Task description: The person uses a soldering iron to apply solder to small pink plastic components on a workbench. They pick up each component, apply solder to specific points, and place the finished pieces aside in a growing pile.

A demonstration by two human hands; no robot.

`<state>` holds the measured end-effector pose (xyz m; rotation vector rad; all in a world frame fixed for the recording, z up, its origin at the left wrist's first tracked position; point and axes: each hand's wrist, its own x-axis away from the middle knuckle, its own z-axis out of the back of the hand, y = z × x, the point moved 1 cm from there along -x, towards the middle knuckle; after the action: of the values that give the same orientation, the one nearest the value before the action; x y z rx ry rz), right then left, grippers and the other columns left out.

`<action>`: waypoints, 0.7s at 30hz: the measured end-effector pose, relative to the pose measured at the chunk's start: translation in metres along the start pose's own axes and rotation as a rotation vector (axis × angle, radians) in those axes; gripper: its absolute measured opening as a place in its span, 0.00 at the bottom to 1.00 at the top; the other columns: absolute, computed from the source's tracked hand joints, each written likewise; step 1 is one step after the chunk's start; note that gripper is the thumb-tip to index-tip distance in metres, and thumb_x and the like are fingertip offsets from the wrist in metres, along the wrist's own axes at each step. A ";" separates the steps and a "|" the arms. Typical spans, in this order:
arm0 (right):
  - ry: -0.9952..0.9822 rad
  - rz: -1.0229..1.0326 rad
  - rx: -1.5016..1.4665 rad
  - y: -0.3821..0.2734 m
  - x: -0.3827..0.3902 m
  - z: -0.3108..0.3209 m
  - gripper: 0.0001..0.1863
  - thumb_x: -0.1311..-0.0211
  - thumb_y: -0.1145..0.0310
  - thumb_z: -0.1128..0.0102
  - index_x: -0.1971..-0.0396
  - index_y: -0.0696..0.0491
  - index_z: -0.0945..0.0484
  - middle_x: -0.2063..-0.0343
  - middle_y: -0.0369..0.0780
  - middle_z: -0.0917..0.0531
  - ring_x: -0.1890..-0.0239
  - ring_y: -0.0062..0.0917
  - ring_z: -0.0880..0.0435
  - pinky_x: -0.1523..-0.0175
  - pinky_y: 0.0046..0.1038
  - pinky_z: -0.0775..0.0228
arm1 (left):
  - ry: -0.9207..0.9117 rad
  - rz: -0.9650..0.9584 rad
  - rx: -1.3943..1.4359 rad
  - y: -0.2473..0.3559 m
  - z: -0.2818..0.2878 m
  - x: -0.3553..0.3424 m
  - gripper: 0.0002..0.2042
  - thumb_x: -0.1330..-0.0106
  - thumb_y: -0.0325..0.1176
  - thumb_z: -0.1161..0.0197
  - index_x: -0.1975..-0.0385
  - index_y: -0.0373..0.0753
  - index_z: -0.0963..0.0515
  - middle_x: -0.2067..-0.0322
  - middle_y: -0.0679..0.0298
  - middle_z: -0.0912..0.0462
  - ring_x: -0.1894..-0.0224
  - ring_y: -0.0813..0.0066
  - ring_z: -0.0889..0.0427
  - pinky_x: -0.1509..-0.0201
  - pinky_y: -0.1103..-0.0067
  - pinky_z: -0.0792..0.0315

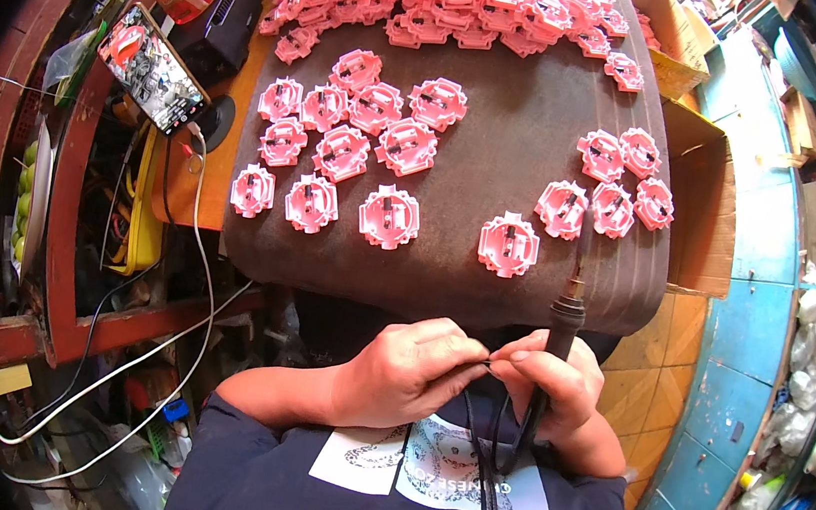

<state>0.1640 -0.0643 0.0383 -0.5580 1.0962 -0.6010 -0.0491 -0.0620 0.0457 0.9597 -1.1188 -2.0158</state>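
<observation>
My right hand [559, 385] is closed around a soldering iron [567, 319] with a black handle. Its metal tip points up toward the dark work surface. My left hand [415, 369] is closed, thumb and fingers pinched together, and its fingertips meet those of my right hand in front of my chest. Something thin and dark shows between them, too small to name. Beyond my hands, a pink plastic housing [508, 245] with small black parts inside lies near the front edge. Several more stand at the right, around another pink housing [562, 209], and at the left, around a third [342, 154].
A large heap of pink housings [457, 4] covers the far end of the dark work surface [480, 152]. A phone [155, 71] stands on a holder at the left, with a white cable [211, 283] hanging from it. A cardboard box [702, 193] stands at the right.
</observation>
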 end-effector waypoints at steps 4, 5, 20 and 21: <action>0.084 -0.108 0.102 0.001 0.016 0.025 0.26 0.31 0.53 0.29 0.48 0.60 0.20 0.71 0.42 0.13 0.72 0.32 0.13 0.66 0.33 0.21 | 0.190 -0.077 -0.193 -0.008 0.010 -0.010 0.10 0.40 0.18 0.26 0.60 0.33 0.15 0.71 0.57 0.16 0.72 0.63 0.16 0.69 0.72 0.23; 0.142 -0.137 0.157 -0.002 0.021 0.029 0.31 0.29 0.47 0.33 0.45 0.62 0.21 0.72 0.41 0.13 0.73 0.31 0.13 0.66 0.32 0.21 | 0.253 -0.097 -0.286 -0.012 0.012 -0.016 0.09 0.39 0.17 0.27 0.60 0.33 0.15 0.71 0.58 0.17 0.73 0.64 0.17 0.70 0.73 0.24; 0.083 -0.157 0.266 -0.012 0.005 0.046 0.18 0.38 0.66 0.34 0.55 0.64 0.18 0.75 0.45 0.17 0.77 0.37 0.19 0.68 0.35 0.26 | 0.415 -0.123 -0.442 -0.041 -0.012 -0.038 0.11 0.47 0.16 0.26 0.65 0.34 0.16 0.77 0.61 0.22 0.78 0.67 0.21 0.76 0.74 0.28; 0.076 -0.146 0.270 -0.010 0.003 0.046 0.18 0.39 0.66 0.34 0.55 0.64 0.18 0.75 0.45 0.17 0.77 0.37 0.19 0.68 0.35 0.27 | 0.394 -0.110 -0.458 -0.041 -0.011 -0.039 0.11 0.48 0.16 0.26 0.66 0.34 0.16 0.77 0.60 0.23 0.78 0.66 0.21 0.76 0.73 0.28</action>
<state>0.2058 -0.0680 0.0592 -0.3842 1.0303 -0.8892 -0.0261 -0.0181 0.0167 1.1196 -0.3782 -1.9311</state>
